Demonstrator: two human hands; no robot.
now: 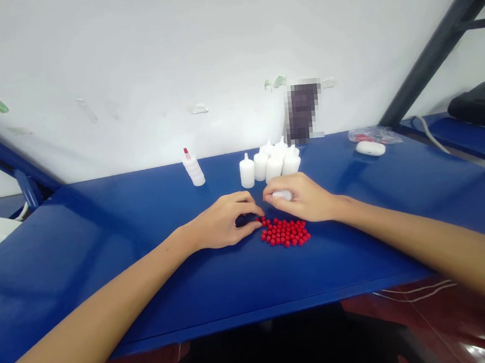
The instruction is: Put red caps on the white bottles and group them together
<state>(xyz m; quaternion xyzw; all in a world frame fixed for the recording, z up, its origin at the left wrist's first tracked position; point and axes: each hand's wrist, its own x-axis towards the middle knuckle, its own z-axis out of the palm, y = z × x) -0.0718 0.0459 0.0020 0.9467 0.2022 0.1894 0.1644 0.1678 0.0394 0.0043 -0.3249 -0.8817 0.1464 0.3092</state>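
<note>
Snugly, the curled fingers and thumb of the right hand (292, 198) close around a small white squeeze bottle (283, 195), held low over the table, just beyond the red caps (286, 233). The left hand (229, 220) has its thumb and forefinger curved toward each other at the left edge of those caps, the tips close together by a few outlying ones; whether a cap is pinched there, I cannot tell.

The caps lie loose in a tight patch on the blue tabletop (218, 295), nearer the front edge than the bottles. Just beyond the right hand stands a cluster of white nozzle bottles (273, 165), upright and close together, partly hidden by one another. A single white nozzle bottle (247, 172) stands just left of them, its tip bare. Farther left, well apart, is a ribbed-looking white bottle with a red tip (193, 168).

Toward the right end, a white earbud case (370, 148) sits at the near side of a clear plastic bag (375, 134) with something red inside. Behind everything rises a white wall (133, 72) with scraps of tape and green patches.
</note>
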